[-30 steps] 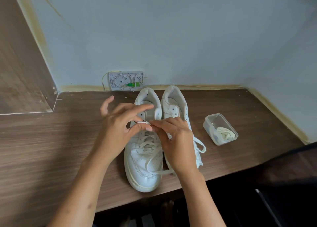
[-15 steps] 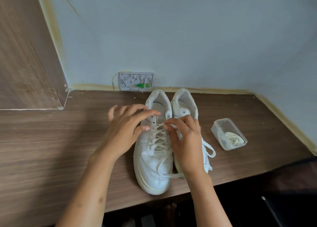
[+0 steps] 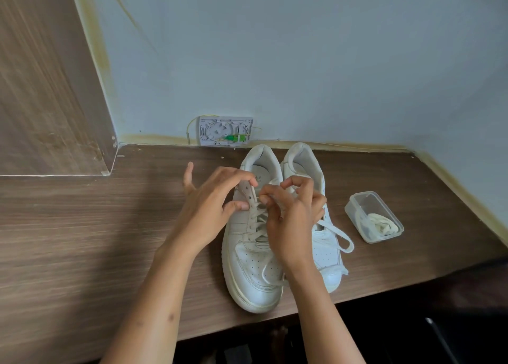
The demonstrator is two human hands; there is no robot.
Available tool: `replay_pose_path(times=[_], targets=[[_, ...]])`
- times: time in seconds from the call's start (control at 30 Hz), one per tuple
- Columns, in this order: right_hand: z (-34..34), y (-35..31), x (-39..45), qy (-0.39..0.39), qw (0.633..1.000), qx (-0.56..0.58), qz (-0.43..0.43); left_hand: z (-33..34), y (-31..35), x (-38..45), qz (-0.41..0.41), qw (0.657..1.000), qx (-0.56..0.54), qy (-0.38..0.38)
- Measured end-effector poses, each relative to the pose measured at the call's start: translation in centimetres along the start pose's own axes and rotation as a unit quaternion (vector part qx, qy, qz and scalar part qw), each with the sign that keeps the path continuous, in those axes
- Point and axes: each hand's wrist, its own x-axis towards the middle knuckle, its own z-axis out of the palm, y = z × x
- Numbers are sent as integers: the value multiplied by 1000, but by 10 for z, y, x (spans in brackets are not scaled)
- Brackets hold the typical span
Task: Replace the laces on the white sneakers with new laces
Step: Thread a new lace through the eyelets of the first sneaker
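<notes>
Presently, the left hand braced the eyelet flap of the left white leather sneaker, fingers curled on it, while the right hand pinched its flat white lace near the upper eyelets. Beyond the right hand sat a clear plastic tub of coiled cream laces. Risk noted: a slipped pinch could snag the lace in an eyelet.

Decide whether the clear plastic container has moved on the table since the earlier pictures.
No. The clear plastic container sits in the same place beside the right sneaker; only the camera view has shifted.
</notes>
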Motion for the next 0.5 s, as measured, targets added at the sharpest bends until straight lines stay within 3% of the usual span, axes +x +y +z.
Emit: replay_pose_path(times=[0.33,0.5], targets=[[-13,0,-3,-59,998,31,3,-7,2,1,-42,996,-82,12],[-31,7,-16,-52,998,21,26,-2,5,4,-19,997,-28,63]])
